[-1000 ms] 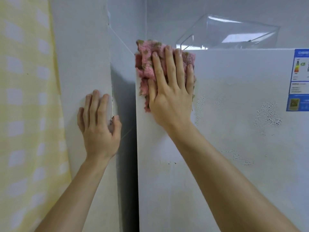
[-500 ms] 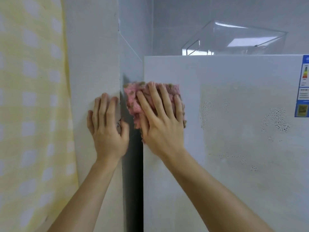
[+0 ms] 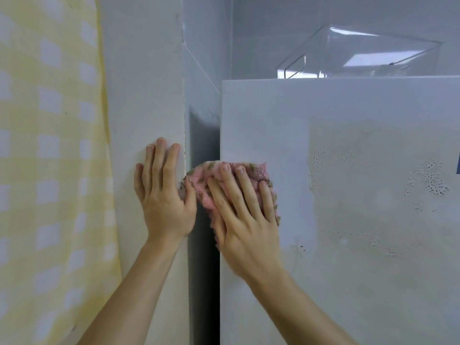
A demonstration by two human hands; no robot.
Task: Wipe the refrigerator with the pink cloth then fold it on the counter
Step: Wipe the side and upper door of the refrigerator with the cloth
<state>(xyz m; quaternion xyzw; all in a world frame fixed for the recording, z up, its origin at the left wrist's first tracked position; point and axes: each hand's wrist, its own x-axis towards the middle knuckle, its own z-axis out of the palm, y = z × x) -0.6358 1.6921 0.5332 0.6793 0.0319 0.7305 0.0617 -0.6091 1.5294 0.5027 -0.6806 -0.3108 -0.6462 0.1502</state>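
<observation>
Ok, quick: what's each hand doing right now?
Left hand: open, flat on the wall.
Right hand: open, straight fingers pressing the pink cloth against the refrigerator.

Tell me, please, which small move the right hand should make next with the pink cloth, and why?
Probably slide the right hand with the pink cloth rightward across the refrigerator front. The cloth is pressed flat at the door's left edge, while patches of droplets show to its right, unwiped. The left hand rests on the wall.
</observation>
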